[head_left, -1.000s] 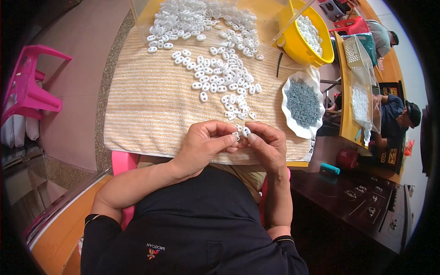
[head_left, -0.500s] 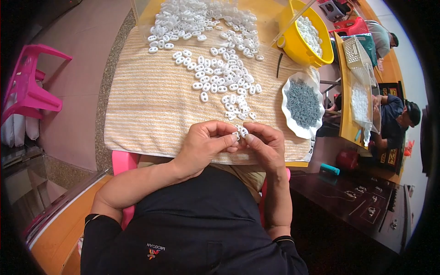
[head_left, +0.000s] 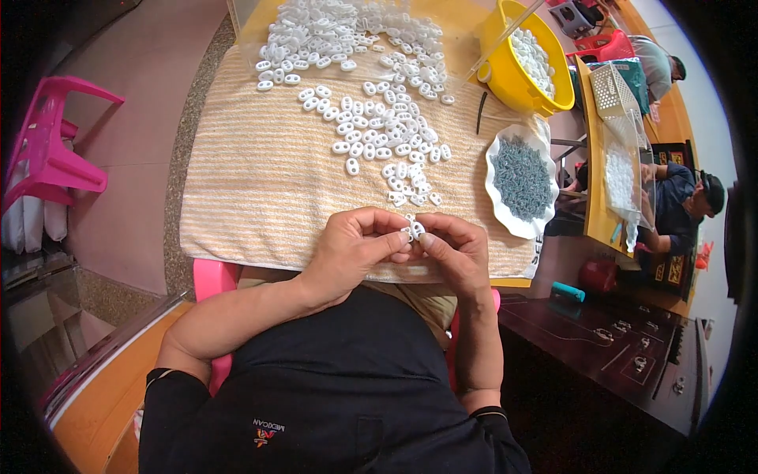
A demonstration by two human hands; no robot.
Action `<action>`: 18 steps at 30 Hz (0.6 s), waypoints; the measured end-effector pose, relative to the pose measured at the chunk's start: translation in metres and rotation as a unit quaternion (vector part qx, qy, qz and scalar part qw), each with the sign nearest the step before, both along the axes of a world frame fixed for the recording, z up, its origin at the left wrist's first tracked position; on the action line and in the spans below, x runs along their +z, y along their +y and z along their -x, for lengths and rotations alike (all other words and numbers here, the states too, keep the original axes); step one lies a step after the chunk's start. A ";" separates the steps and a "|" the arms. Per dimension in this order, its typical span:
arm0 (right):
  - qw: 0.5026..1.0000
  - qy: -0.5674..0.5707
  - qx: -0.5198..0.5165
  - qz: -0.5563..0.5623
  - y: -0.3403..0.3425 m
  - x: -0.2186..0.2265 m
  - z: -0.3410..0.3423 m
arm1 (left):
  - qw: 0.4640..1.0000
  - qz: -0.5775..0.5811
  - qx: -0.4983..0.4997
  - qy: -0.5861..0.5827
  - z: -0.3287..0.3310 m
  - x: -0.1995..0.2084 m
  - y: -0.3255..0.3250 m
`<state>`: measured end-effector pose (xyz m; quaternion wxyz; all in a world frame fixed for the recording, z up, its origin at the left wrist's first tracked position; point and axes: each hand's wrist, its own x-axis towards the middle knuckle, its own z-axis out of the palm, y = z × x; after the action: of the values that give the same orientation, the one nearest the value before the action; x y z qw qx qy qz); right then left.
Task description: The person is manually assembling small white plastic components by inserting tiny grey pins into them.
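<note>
Close to the table's front edge, my left hand (head_left: 359, 246) pinches a small white plastic part (head_left: 407, 232) between thumb and fingers. My right hand (head_left: 458, 251) grips a white oval plastic piece with two holes (head_left: 417, 228), and the two parts touch each other. Fingertips cover much of both. Just beyond my hands lies a small group of white parts (head_left: 414, 189), some of them different in shape from the two-hole ovals. Farther back spreads a loose cluster of white two-hole pieces (head_left: 383, 130).
A striped towel (head_left: 253, 182) covers the table. At the far side is a big heap of white pieces (head_left: 316, 35). To the right stand a scalloped white dish (head_left: 496, 186) of small grey-blue parts and a yellow basin (head_left: 505, 79). A dark strip (head_left: 481, 112) lies between them. Other people sit farther right.
My right hand has shifted slightly left, bringing its white oval piece up against the part in my left hand. The left hand stays nearly still.
</note>
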<state>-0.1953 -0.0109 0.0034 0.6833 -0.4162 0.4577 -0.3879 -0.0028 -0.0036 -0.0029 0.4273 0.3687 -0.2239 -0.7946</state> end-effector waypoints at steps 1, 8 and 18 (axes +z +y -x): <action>1.000 0.000 0.000 0.000 0.000 0.000 0.000 | 1.000 0.002 0.000 0.001 0.000 -0.001 0.000; 1.000 -0.008 0.003 -0.006 0.002 -0.002 -0.001 | 1.000 0.008 0.000 0.008 0.000 -0.005 0.001; 1.000 -0.014 0.008 -0.007 0.002 0.002 -0.001 | 1.000 0.009 -0.006 0.016 0.000 0.001 0.001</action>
<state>-0.1943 -0.0092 0.0049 0.6955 -0.4092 0.4480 -0.3849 -0.0026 -0.0031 -0.0017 0.4296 0.3504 -0.2263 -0.8009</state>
